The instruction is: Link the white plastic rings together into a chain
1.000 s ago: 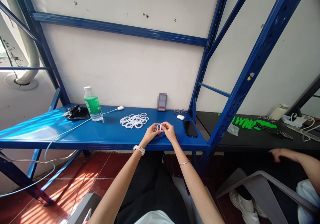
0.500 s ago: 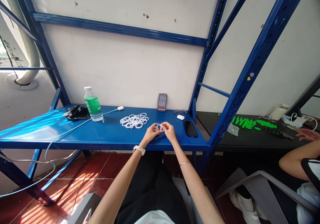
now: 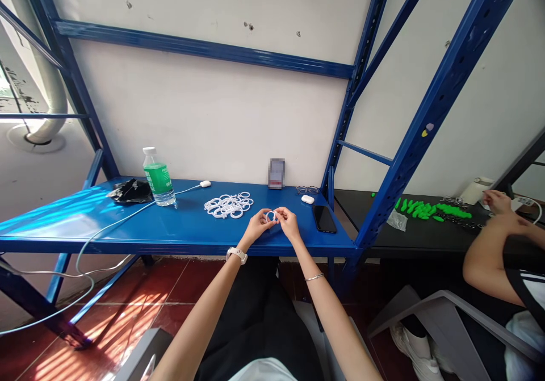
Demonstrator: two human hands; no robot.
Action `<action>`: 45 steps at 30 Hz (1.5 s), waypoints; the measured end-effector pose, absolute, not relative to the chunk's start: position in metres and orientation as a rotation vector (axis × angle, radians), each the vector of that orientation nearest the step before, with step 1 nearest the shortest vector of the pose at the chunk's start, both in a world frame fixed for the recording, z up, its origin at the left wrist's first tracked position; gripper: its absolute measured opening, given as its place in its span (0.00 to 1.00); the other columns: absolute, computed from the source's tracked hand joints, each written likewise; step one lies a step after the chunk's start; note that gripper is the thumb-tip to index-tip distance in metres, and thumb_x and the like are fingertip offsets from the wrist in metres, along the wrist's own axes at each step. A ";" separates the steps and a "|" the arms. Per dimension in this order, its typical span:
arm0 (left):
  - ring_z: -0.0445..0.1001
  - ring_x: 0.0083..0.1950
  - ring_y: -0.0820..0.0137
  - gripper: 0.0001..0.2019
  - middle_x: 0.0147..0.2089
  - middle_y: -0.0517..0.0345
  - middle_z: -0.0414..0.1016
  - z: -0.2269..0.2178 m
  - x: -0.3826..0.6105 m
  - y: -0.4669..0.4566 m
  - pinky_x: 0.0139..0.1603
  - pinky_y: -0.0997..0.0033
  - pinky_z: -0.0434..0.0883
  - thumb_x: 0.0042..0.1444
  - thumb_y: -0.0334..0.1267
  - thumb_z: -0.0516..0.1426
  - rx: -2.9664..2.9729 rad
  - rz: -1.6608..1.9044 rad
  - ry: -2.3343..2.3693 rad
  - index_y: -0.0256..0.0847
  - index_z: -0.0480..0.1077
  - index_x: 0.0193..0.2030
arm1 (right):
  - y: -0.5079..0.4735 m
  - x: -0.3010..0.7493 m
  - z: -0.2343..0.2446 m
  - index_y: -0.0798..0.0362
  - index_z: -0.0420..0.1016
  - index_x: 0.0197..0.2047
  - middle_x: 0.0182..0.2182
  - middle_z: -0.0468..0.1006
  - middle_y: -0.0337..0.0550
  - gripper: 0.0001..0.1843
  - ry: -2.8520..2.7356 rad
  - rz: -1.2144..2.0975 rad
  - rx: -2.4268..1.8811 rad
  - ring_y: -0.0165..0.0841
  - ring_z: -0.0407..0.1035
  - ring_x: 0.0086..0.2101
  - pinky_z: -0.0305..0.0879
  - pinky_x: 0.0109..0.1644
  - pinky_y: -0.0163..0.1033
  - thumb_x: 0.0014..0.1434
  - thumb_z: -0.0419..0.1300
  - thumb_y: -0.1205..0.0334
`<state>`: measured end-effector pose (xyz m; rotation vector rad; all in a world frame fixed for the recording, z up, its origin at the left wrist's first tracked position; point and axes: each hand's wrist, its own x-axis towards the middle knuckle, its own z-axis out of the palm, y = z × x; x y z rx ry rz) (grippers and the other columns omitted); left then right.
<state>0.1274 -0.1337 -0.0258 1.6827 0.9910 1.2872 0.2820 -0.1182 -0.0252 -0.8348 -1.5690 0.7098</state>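
Between my two hands is a white ring point(image 3: 269, 216), held just over the front part of the blue table point(image 3: 187, 227). My left hand point(image 3: 256, 226) is closed on the ring's left side. The fingers of my right hand point(image 3: 288, 223) pinch its right side, and their tips partly cover it. Just beyond my left hand lies a loose pile of similar white rings point(image 3: 229, 205).
A water bottle point(image 3: 159, 178) and a black plastic bag point(image 3: 131, 191) stand at left, near a white cable. On the right are a black phone point(image 3: 324, 218), a white case point(image 3: 307, 199) and glasses point(image 3: 307, 189). A co-worker's arm point(image 3: 489, 250) is beyond the blue post.
My hands and the ring stay almost in place. At far right the co-worker's arm has moved inward, and a raised hand now shows over the black table.
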 end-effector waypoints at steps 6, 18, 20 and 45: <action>0.71 0.28 0.70 0.28 0.27 0.65 0.69 -0.029 0.126 -0.130 0.30 0.73 0.68 0.48 0.55 0.65 1.685 1.308 0.986 0.41 0.69 0.50 | -0.119 0.282 -0.025 0.50 0.77 0.37 0.30 0.78 0.43 0.14 -1.582 0.711 -0.839 0.35 0.72 0.28 0.72 0.32 0.39 0.58 0.60 0.48; 0.64 0.25 0.75 0.29 0.28 0.66 0.67 -0.028 0.127 -0.131 0.26 0.75 0.63 0.46 0.55 0.65 1.692 1.306 1.008 0.41 0.69 0.50 | -0.119 0.282 -0.026 0.49 0.77 0.35 0.30 0.78 0.43 0.15 -1.569 0.724 -0.824 0.38 0.74 0.32 0.74 0.34 0.40 0.57 0.61 0.45; 0.65 0.26 0.74 0.29 0.28 0.65 0.67 -0.027 0.127 -0.132 0.27 0.75 0.63 0.46 0.56 0.65 1.688 1.299 1.007 0.41 0.69 0.51 | -0.119 0.282 -0.026 0.49 0.76 0.35 0.29 0.78 0.43 0.15 -1.566 0.724 -0.826 0.37 0.74 0.30 0.74 0.33 0.40 0.57 0.61 0.45; 0.72 0.30 0.70 0.29 0.30 0.63 0.71 -0.026 0.127 -0.133 0.32 0.72 0.70 0.48 0.55 0.64 1.671 1.281 0.981 0.40 0.69 0.53 | -0.118 0.284 -0.027 0.49 0.76 0.37 0.30 0.78 0.43 0.13 -1.599 0.671 -0.831 0.36 0.73 0.28 0.73 0.34 0.40 0.59 0.59 0.49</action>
